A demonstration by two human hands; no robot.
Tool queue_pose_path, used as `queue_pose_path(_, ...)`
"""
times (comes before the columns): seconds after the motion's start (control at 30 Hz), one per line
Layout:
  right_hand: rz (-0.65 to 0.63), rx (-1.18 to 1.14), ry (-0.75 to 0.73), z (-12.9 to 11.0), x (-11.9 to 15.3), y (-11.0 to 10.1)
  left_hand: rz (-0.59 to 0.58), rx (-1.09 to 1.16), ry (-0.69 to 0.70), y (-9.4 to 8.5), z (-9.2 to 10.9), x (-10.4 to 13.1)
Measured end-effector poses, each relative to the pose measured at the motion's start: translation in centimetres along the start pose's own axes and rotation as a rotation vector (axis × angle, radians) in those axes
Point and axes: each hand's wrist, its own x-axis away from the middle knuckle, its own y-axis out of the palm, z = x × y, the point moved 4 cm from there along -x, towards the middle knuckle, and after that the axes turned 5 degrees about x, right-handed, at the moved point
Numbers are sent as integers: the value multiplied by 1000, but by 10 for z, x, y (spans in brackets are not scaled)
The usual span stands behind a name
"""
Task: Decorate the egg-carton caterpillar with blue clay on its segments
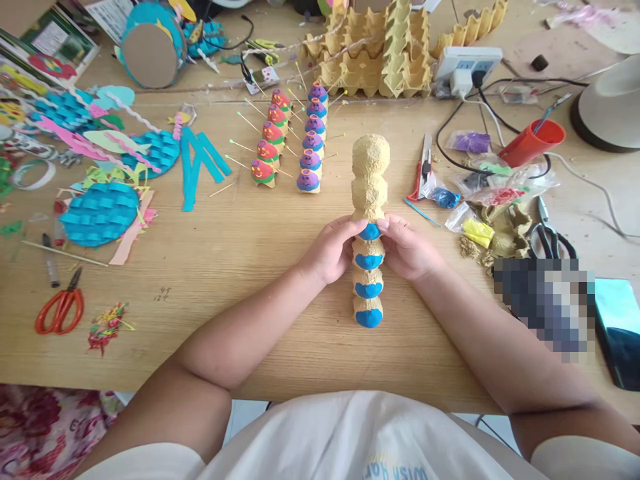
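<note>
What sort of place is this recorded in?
Probably a craft workspace, perhaps at home or in a small studio: the wooden table bears painted egg-carton caterpillars, woven blue paper discs and scissors.

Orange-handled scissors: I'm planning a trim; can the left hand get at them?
Probably yes, if the left hand leaves the carton strip: the tabletop between looks mostly open, with just a small colourful pile near the scissors.

Rough, matt clay-like bumpy strip (371, 190) — smooth blue patches (369, 319) — on wood-grained table (280, 347)
</note>
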Motion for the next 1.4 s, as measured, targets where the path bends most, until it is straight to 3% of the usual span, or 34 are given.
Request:
queue_pose_path(0.33,29,-48,2,1,0,-3,3,-16,-13,3,1,0)
queue_pose_path(0.8,-41,-45,-12,-2,0,2,34,7,9,-3,-1,-2)
queue_pose_path(1.17,91,-2,-81,0,-4,-5,-29,2,44,2,2,-1)
queue_pose_path(1.4,272,125,-156,-2,-1,-8,91,-92,188,1,13,4)
